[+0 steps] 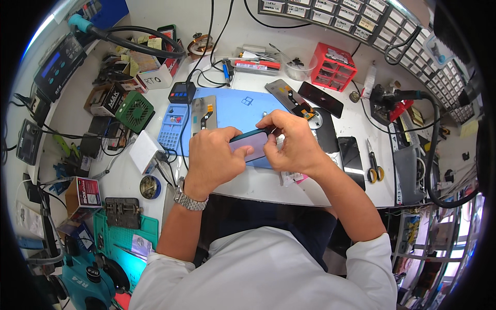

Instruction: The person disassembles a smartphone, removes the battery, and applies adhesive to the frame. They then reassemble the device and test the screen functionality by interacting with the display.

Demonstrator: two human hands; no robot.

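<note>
Above a blue silicone work mat (pixel 235 106) I hold a smartphone (pixel 251 143) with a dark teal edge and a pale, reflecting face. My left hand (pixel 218 156) grips its left end, the thumb lying across the face. At the phone's right end my right hand (pixel 290 142) pinches with bent fingers; whether it grips only the phone's edge or also something small there is hidden. Beside the left hand on the mat rests a detached screen panel (pixel 205 113) with an orange flex cable. Another screen panel with flex cable (pixel 292 98) lies beyond the right hand.
A black phone (pixel 321 99), a dark phone panel (pixel 351 161) and scissors (pixel 374 163) lie to the right. Red drawers (pixel 335 66) and a clear bowl (pixel 299 64) stand behind. On the left are a green fan (pixel 135 112), a white box (pixel 149 151) and a round tin (pixel 150 187).
</note>
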